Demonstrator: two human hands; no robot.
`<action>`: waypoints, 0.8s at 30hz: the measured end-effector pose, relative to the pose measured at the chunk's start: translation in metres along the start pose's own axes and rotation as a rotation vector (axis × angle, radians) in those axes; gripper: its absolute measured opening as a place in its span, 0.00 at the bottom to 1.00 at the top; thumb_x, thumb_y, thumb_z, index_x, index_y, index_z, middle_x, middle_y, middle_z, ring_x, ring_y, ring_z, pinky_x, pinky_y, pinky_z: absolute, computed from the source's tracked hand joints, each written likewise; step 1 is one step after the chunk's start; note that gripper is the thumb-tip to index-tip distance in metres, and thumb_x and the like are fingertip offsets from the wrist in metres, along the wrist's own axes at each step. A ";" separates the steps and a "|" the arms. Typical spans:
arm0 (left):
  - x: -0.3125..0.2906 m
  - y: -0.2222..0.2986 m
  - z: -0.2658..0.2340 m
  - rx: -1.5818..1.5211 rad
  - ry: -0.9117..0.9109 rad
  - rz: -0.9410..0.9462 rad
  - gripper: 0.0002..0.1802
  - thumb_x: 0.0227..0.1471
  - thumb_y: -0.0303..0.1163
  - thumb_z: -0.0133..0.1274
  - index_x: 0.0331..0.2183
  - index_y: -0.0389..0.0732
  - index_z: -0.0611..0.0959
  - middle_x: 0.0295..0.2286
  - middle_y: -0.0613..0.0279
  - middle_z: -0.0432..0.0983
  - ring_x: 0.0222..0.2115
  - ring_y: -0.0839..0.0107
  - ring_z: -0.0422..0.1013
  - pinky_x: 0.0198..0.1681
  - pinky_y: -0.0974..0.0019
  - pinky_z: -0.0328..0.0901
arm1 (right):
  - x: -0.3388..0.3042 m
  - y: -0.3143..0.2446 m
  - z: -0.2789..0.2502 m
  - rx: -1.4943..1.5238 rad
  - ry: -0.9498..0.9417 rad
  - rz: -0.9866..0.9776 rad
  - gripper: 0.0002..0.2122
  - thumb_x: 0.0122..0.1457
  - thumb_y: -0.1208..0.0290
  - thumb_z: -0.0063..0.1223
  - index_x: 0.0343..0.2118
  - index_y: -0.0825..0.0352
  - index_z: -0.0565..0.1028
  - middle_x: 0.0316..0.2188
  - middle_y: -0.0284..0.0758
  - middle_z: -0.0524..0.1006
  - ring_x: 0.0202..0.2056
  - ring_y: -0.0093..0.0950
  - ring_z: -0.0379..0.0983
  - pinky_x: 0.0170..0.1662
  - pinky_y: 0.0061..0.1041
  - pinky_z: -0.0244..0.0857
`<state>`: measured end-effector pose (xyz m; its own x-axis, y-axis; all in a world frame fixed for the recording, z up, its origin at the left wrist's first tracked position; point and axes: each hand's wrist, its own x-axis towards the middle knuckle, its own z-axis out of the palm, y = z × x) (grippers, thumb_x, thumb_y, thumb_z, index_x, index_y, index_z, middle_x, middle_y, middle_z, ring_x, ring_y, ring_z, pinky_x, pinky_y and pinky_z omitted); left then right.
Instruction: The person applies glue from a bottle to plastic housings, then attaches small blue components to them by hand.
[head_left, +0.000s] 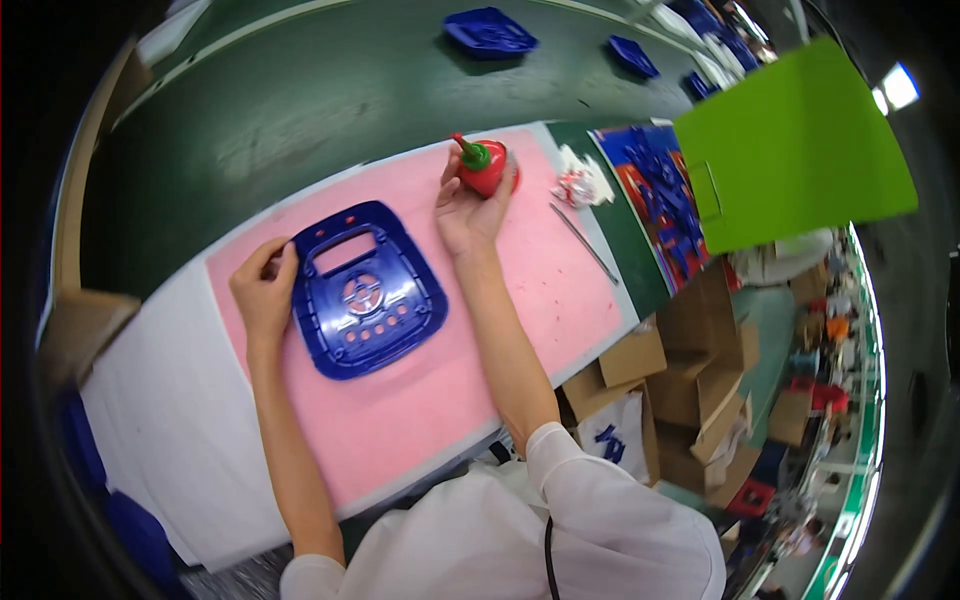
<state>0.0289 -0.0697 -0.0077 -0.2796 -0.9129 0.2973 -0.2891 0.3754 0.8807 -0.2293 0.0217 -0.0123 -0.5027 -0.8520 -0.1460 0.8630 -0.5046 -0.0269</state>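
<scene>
A blue plastic panel (372,300) with a wide slot, a round grille and several small holes lies on the pink mat (420,410). My left hand (264,288) is closed at its upper left edge, thumb and fingers gripping the rim. To the right, my right hand (470,208) holds a red squeeze bottle (484,172) with a green collar and red nozzle. The nozzle points up and left, away from the panel. Fingers of that hand wrap around the bottle, which covers part of them.
Right of the mat's top lie a crumpled white wrapper (582,182) and a thin metal rod (584,243). Beyond are blue strip-shaped parts (664,190) and a green board (795,150). Cardboard boxes (700,350) stand lower right. Blue molded pieces (490,34) rest on the far green surface.
</scene>
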 end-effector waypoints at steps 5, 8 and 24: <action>0.001 -0.007 0.005 -0.008 -0.048 0.018 0.07 0.49 0.26 0.58 0.33 0.34 0.83 0.22 0.67 0.75 0.21 0.83 0.66 0.26 0.77 0.62 | -0.002 -0.023 -0.016 0.395 -0.213 0.107 0.28 0.50 0.49 0.58 0.41 0.72 0.70 0.35 0.38 0.78 0.29 0.25 0.76 0.30 0.20 0.73; 0.000 -0.013 0.007 -0.062 -0.048 0.016 0.07 0.50 0.26 0.58 0.33 0.34 0.83 0.23 0.68 0.75 0.22 0.82 0.66 0.26 0.77 0.62 | -0.001 -0.025 -0.017 0.419 -0.342 0.146 0.31 0.49 0.43 0.56 0.41 0.72 0.71 0.30 0.32 0.78 0.28 0.21 0.74 0.28 0.18 0.71; 0.005 -0.027 0.003 -0.086 -0.122 -0.058 0.07 0.53 0.26 0.54 0.35 0.33 0.82 0.25 0.68 0.74 0.23 0.83 0.65 0.27 0.79 0.61 | -0.076 -0.288 0.058 -2.746 0.567 -0.926 0.15 0.44 0.64 0.60 0.34 0.68 0.77 0.29 0.40 0.80 0.31 0.35 0.78 0.36 0.32 0.71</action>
<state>0.0332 -0.0836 -0.0313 -0.3758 -0.9043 0.2026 -0.2296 0.3026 0.9250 -0.4423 0.2232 0.0634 -0.7518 -0.4909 0.4403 -0.6211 0.7514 -0.2227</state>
